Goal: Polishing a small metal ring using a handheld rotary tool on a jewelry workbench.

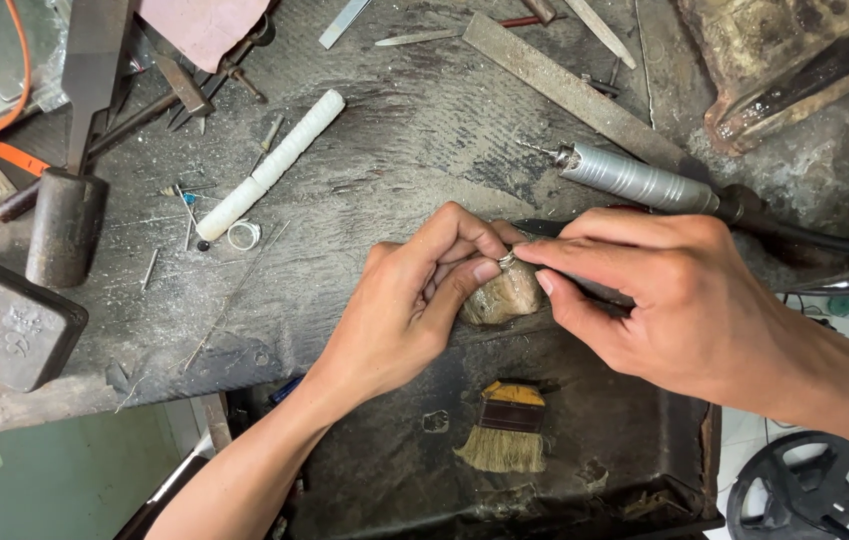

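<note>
Pinching a small silver ring [507, 259] between them at mid-frame, the left hand [414, 300] and right hand [664, 300] meet fingertip to fingertip over a worn bench peg [500, 298], a brush [506, 428] lying below and a rotary handpiece [634, 180] above.

A jeweller's workshop: a scarred, dust-covered workbench [364, 150] carries a flat file [569, 92], with a rotary handpiece [636, 180] just below it and a hammer [74, 150] far left.
</note>
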